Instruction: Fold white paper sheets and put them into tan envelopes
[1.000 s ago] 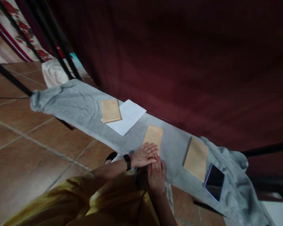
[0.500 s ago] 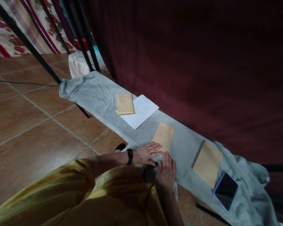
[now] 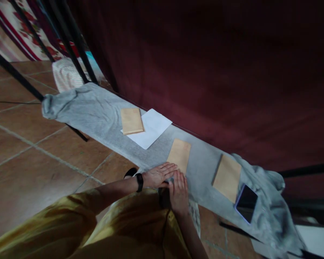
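A tan paper envelope [image 3: 179, 154] lies flat on the grey cloth that covers a narrow bench. My left hand [image 3: 157, 175], with a dark band at the wrist, rests palm down with its fingers stretched over the envelope's near edge. Beside it my right hand [image 3: 179, 190] is also flat, its fingertips on the near end of the same envelope and close to the left fingers. Both hands are open, and they cover part of that edge. Farther left, a small stack of tan envelopes [image 3: 131, 121] sits partly on a white sheet of paper [image 3: 152, 129].
To the right is a thicker stack of tan envelopes [image 3: 227, 178], with a phone [image 3: 246, 203] touching or close to it. The grey cloth [image 3: 94, 111] bunches at both ends. Black metal bars [image 3: 16, 75] rise at the left. A dark red curtain [image 3: 205, 79] hangs behind.
The view has shifted, so the bench and everything on it appear farther left. Both hands stay flat at the envelope's near edge, the right fingers reaching slightly farther onto it.
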A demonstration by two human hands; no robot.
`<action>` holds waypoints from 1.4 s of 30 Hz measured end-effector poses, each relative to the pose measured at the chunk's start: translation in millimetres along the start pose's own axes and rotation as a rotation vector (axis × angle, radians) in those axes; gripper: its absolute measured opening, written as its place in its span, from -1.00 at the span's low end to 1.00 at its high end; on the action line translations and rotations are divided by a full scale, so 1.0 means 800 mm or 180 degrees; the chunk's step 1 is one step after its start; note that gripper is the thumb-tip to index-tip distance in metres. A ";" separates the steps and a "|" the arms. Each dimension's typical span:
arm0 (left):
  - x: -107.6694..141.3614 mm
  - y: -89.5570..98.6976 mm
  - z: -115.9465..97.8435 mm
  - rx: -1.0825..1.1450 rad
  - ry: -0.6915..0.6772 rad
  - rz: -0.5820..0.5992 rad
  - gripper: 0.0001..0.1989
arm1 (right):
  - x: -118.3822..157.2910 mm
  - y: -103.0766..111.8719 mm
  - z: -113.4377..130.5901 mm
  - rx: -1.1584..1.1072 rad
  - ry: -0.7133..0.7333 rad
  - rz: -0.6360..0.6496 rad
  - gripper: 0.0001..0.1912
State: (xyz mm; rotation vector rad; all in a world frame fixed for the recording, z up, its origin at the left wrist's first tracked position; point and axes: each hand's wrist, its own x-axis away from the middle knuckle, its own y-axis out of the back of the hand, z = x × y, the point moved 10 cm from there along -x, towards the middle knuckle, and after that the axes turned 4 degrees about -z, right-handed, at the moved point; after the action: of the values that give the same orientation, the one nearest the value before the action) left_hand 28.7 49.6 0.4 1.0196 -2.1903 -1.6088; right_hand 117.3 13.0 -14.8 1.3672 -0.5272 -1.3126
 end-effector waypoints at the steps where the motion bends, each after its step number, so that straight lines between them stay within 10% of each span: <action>1: 0.000 -0.001 0.001 -0.0027 -0.0002 -0.0002 -0.26 | -0.003 -0.003 0.004 -0.0007 -0.0008 0.0025 -0.39; 15: 0.032 0.002 0.035 -0.0549 0.0294 -0.0024 -0.32 | 0.007 0.014 -0.041 0.0245 -0.0322 0.0002 -0.45; 28: 0.007 -0.018 -0.012 -0.0799 0.0232 -0.0327 -0.39 | -0.009 0.008 -0.018 0.0119 -0.0301 -0.0112 -0.48; 34: 0.020 -0.009 0.015 -0.0989 0.0372 -0.0574 -0.38 | -0.001 0.009 -0.041 0.0101 -0.0529 -0.0079 -0.48; 42: -0.001 -0.016 0.008 -0.1012 0.0424 -0.0640 -0.40 | -0.055 -0.025 -0.037 -0.0141 -0.0473 0.0374 -0.48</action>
State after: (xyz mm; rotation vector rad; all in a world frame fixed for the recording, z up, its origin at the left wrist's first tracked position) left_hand 30.7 53.0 -13.0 1.2364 -1.7215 -1.8406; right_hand 124.1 68.8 -22.2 1.1905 -0.6657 -1.3281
